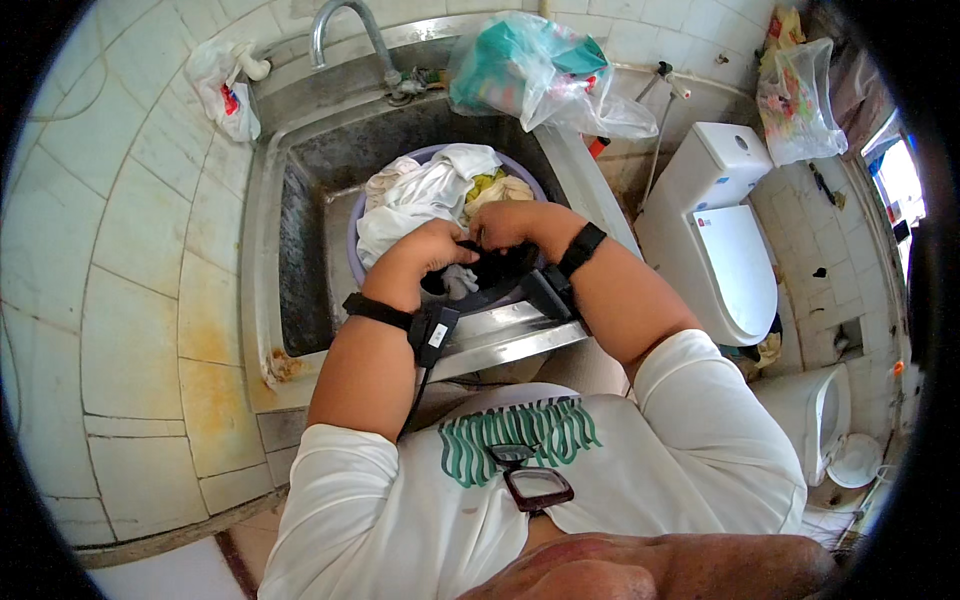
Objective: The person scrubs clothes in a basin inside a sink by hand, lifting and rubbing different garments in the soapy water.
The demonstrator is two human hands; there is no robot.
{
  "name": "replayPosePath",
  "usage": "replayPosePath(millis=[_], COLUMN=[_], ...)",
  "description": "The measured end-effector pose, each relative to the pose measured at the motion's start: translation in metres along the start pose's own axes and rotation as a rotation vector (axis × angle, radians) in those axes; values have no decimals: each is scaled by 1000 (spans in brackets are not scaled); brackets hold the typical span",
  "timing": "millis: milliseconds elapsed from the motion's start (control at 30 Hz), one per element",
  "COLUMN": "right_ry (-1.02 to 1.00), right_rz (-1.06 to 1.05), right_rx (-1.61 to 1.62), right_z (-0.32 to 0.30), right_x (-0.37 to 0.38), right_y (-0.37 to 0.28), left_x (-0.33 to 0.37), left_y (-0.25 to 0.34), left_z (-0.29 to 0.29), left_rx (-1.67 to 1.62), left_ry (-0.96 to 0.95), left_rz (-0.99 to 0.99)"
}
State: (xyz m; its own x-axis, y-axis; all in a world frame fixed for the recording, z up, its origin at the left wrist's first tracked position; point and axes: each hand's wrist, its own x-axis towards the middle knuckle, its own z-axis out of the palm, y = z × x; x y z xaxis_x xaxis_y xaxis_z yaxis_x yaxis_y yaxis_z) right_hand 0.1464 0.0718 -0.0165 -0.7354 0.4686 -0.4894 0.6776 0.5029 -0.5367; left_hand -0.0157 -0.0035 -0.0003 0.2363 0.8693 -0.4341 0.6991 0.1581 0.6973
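Observation:
A purple basin (357, 232) full of laundry sits inside a metal sink. My left hand (435, 247) is closed, its fingertips pinching a black cloth (505, 267) at the basin's near side. Close beside it on the right, my right hand (505, 224) is curled down onto the same black cloth; its fingertips are partly hidden. A small grey cloth (461, 283) lies under my left hand. Behind my hands are a heaped white garment (425, 200), a yellow-green cloth (487, 186) and a cream cloth (508, 192).
The stained metal sink (262, 215) has a curved faucet (345, 30) at its back. A clear plastic bag with teal contents (530, 75) rests on its back right corner. A white toilet (735, 260) stands to the right. Another plastic bag (228, 95) hangs at the back left.

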Motion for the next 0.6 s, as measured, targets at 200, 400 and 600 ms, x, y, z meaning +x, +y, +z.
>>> replayPosePath(millis=[200,400,600], right_ry=[-235,-441,-385], right_rz=[-59,142,97], right_rx=[-264,-157,-92], right_z=[10,11,13], right_x=[15,1,7], right_y=[5,-18,-4], left_x=[7,11,11], left_y=[-8,-19,-10], left_z=[3,5,2], left_rx=[129,224,131], left_ry=[-266,-333,-247], left_rz=[-76,-58,15])
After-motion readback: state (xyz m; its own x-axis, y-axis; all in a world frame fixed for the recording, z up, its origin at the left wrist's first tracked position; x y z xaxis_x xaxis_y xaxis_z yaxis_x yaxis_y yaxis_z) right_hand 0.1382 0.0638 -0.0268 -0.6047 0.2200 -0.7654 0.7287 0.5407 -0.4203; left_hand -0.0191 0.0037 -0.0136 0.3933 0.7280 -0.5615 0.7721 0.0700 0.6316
